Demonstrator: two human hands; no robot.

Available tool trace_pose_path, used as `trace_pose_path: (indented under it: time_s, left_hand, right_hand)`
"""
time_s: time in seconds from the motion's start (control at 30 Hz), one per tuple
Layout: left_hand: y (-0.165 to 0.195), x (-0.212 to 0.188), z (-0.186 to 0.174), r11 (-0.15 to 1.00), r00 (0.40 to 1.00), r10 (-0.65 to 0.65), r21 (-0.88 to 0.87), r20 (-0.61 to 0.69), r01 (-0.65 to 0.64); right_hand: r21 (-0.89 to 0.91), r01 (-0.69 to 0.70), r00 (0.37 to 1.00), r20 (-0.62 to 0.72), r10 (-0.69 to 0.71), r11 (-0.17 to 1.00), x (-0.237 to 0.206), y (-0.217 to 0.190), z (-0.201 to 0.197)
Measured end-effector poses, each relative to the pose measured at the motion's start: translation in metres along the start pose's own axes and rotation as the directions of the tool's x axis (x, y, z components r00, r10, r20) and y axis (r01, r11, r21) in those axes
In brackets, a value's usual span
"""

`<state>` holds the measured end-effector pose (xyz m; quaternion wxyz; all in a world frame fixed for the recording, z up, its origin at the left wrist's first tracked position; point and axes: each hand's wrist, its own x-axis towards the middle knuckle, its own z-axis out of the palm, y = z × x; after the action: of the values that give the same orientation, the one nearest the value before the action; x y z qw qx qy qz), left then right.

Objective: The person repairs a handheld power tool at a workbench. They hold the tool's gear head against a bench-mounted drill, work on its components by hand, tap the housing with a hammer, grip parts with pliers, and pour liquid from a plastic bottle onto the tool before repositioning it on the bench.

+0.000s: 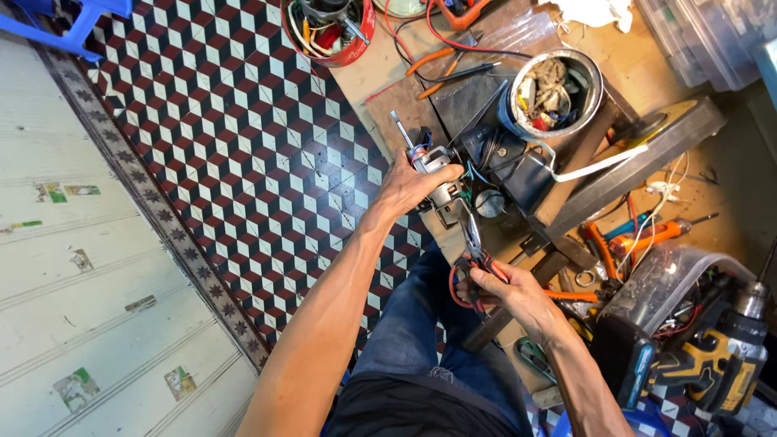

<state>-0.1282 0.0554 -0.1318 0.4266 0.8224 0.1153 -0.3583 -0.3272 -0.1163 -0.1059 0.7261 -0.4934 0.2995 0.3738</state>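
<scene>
My left hand (413, 184) grips a small electric motor (437, 171) with a steel shaft sticking up to the left and coloured wires at its top. It is held above the edge of a cluttered wooden workbench (380, 73). My right hand (506, 293) is closed on the red handles of a pair of long-nose pliers (472, 247). The plier jaws point up and touch the underside of the motor.
On the bench stand a metal tin of small parts (558, 89), a red tub of tools (328, 28), orange-handled tools (639, 236), a clear plastic box (688, 279) and a yellow cordless drill (720, 364). A patterned tile floor (235, 146) lies to the left.
</scene>
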Motion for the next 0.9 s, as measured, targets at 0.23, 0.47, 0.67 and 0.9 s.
trace_pose_path:
  time_s: [0.23,0.47,0.67,0.9]
  left_hand:
    - [0.000,0.003,-0.002,1.000,1.000,-0.028,0.003,0.010,0.028]
    - [0.001,0.001,-0.003,0.997,0.999,-0.047,0.064,-0.002,0.047]
    - [0.004,-0.004,-0.001,0.999,0.996,-0.019,0.026,-0.086,0.021]
    - [0.010,-0.011,0.003,0.998,0.986,-0.066,-0.029,-0.150,0.062]
  right_hand:
    - [0.052,-0.096,0.995,-0.015,0.097,0.994,0.005,-0.021,-0.008]
    - [0.116,-0.153,0.986,-0.047,0.159,0.981,0.008,-0.021,-0.004]
    - [0.181,-0.101,0.993,0.078,0.088,0.978,0.013,-0.017,-0.010]
    - [0.294,-0.084,0.996,0.029,0.079,0.952,0.010,-0.014,-0.004]
